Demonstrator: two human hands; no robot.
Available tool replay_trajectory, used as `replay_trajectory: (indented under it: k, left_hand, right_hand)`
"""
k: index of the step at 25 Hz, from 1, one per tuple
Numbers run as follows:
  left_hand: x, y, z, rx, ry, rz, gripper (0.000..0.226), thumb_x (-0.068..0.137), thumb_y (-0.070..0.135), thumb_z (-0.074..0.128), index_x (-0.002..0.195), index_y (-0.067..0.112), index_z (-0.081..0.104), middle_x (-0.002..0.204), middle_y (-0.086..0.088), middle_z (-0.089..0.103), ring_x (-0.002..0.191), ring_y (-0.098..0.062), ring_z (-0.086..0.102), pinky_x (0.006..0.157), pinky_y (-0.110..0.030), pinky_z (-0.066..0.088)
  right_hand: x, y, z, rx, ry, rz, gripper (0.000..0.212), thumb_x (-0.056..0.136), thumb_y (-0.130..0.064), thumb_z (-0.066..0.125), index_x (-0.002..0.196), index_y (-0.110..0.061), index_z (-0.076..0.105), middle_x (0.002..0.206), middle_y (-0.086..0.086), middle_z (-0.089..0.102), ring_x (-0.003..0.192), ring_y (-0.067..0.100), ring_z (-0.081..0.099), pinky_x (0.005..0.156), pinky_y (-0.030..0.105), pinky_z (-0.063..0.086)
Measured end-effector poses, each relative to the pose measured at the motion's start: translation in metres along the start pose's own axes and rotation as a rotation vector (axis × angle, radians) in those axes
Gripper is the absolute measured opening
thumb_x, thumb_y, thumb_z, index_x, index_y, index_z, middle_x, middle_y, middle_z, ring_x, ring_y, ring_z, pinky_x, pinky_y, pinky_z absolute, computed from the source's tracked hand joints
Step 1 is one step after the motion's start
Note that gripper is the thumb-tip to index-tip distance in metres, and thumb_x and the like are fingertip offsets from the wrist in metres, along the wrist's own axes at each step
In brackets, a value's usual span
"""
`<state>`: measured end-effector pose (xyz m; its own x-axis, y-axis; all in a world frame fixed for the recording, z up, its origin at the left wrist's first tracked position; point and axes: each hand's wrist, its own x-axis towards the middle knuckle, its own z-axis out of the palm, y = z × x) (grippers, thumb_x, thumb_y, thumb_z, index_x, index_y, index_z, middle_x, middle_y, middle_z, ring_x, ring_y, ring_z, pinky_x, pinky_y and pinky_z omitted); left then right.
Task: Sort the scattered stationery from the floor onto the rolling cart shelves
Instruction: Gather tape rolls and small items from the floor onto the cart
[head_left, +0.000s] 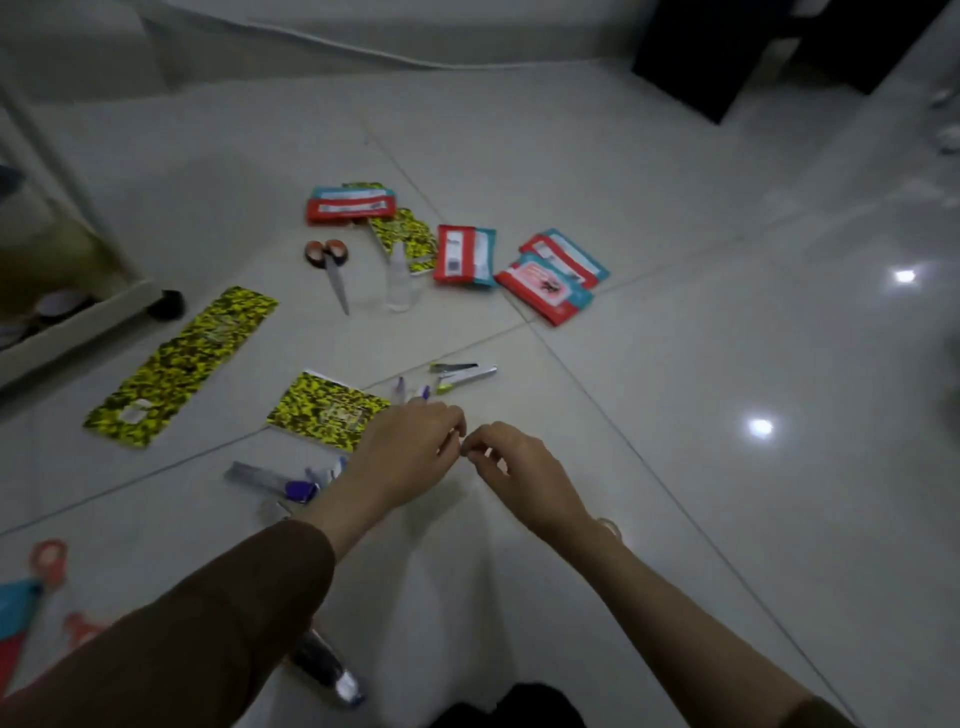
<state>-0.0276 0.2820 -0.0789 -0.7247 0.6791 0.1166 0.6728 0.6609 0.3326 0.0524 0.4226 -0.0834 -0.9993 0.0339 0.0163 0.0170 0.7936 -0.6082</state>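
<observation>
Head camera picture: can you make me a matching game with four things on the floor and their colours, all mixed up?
Things:
1. scissors
2. long packet
3. clear bottle
4. cart wheel

Colours:
A. black
B. see-through
C. yellow and black pattern
D. red-brown handles, grey blades

Pairs: 1-D, 2-C, 3-B, 4-A
</observation>
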Motion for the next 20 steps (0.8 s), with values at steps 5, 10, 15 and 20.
replay_trajectory:
  k: [5, 10, 15, 20]
  left_hand:
    - [0.009, 0.041, 0.039, 0.119, -0.283, 0.132, 0.028, 0.095, 0.027, 0.034, 0.117, 0.02, 0.05, 0.118, 0.0, 0.056, 0.107, -0.021, 0.049, 0.081, -0.033, 0.038]
    - [0.008, 0.038, 0.05, 0.181, -0.372, 0.118, 0.028, 0.095, 0.025, 0.034, 0.118, 0.02, 0.05, 0.12, 0.0, 0.054, 0.109, -0.022, 0.049, 0.08, -0.031, 0.038]
    - [-0.001, 0.014, 0.042, 0.083, -0.343, 0.005, 0.026, 0.095, 0.026, 0.035, 0.114, 0.023, 0.053, 0.114, 0.002, 0.058, 0.105, -0.018, 0.052, 0.075, -0.03, 0.038]
    - [-0.015, -0.019, 0.014, -0.725, -0.222, -0.381, 0.02, 0.095, 0.03, 0.048, 0.104, 0.017, 0.059, 0.09, -0.002, 0.066, 0.078, -0.015, 0.062, 0.061, -0.021, 0.047]
  right_hand:
    - [-0.062, 0.056, -0.014, -0.226, 0.107, 0.119, 0.018, 0.092, -0.025, 0.053, 0.107, -0.019, 0.06, 0.112, -0.004, 0.055, 0.1, 0.016, 0.048, 0.073, 0.024, 0.043]
    - [-0.098, 0.092, -0.012, -0.281, -0.01, 0.368, 0.042, 0.084, -0.024, 0.058, 0.124, -0.024, 0.049, 0.127, -0.001, 0.043, 0.115, 0.023, 0.041, 0.084, 0.031, 0.044]
    - [-0.064, 0.069, 0.0, -0.005, -0.049, 0.263, 0.031, 0.086, -0.011, 0.057, 0.117, -0.012, 0.054, 0.114, 0.008, 0.052, 0.105, 0.026, 0.05, 0.087, 0.027, 0.04]
    - [0.012, -0.011, 0.017, 0.236, -0.072, -0.071, 0.038, 0.082, -0.008, 0.065, 0.117, -0.009, 0.049, 0.113, 0.008, 0.055, 0.104, 0.02, 0.053, 0.087, 0.027, 0.044]
